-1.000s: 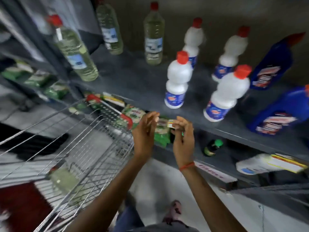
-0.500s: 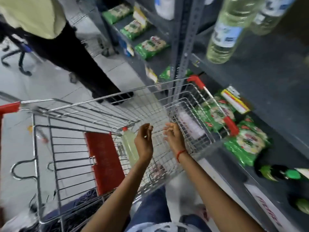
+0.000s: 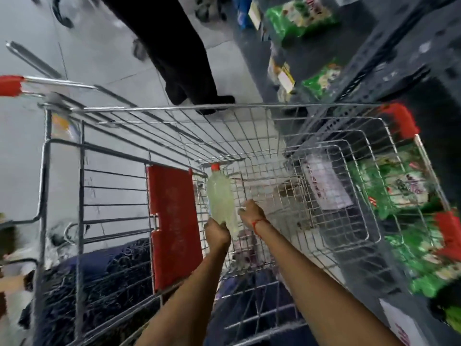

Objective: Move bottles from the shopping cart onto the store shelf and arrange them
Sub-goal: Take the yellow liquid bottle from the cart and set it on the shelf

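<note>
A clear bottle (image 3: pixel 220 196) of pale yellow-green liquid with a red cap lies low inside the wire shopping cart (image 3: pixel 224 108), cap pointing away from me. My left hand (image 3: pixel 217 233) is closed around its base. My right hand (image 3: pixel 252 214), with a red thread at the wrist, curls against the bottle's right side near the bottom. The grey metal store shelf (image 3: pixel 389 58) stands to the right of the cart; only its lower levels show. Motion blur softens the finger details.
Green packets (image 3: pixel 404 193) fill the lower shelf levels right of the cart. A red seat flap (image 3: pixel 174 221) hangs inside the cart on the left. A person in black trousers (image 3: pixel 179 46) stands just beyond the cart's far rim. A dark blue bag (image 3: pixel 99 283) lies under the basket.
My view swung from the shelf with its standing bottles down into the cart. Both hands dropped from shelf height into the basket and closed on the bottle there.
</note>
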Motion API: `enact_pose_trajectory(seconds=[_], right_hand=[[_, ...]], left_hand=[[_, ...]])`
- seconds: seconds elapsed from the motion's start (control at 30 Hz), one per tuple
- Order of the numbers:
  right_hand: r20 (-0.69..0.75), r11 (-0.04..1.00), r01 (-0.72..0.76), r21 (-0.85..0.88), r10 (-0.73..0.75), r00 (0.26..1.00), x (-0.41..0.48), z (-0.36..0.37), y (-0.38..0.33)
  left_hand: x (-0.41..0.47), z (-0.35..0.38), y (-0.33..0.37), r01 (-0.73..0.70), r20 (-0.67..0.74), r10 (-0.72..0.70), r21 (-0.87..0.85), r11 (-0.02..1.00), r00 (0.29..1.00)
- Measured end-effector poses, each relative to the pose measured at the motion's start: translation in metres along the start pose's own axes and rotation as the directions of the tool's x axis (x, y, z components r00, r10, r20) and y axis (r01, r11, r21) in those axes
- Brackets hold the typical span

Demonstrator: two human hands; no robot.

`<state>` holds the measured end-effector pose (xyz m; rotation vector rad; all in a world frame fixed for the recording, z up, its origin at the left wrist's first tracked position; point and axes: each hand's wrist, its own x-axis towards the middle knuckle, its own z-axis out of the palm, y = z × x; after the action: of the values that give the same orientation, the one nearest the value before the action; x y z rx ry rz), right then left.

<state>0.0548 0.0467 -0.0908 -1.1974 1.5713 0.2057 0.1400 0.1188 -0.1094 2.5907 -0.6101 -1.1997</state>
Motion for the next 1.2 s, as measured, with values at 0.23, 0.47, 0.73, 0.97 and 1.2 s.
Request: enact_pose_trajectory(seconds=[0.23,0.47,0.73,0.97,1.2], right_hand=[[0.079,0.995,-0.010,-0.104,0.018,0.997,0.027,0.019,-0.006],[0.134,0.998,-0.059,0.034,0.054,0.990,0.052,0.035,-0.004],[0.045,0.997,0.009,0.071,-0.013,0.999,0.059,0.042,0.002],[0.074,0.982,0.036,0.188,-0.051,0.996,0.042,-0.008,0.019],[0.230,0.876,0.066,0.477,-0.197,0.953,-0.049,-0.102,0.020]], left_hand=[[0.009,-0.001,-0.009,0.067,0.003,-0.067,-0.141,0.988,0.998],[0.016,0.005,-0.015,0.128,0.026,-0.125,-0.214,0.968,0.992],[0.020,0.008,-0.022,0.115,0.069,-0.100,-0.268,0.957,0.993],[0.023,0.005,-0.016,0.126,0.187,-0.032,-0.512,0.850,0.982],[-0.035,-0.061,0.064,0.187,0.568,0.281,-0.629,0.755,0.774]])
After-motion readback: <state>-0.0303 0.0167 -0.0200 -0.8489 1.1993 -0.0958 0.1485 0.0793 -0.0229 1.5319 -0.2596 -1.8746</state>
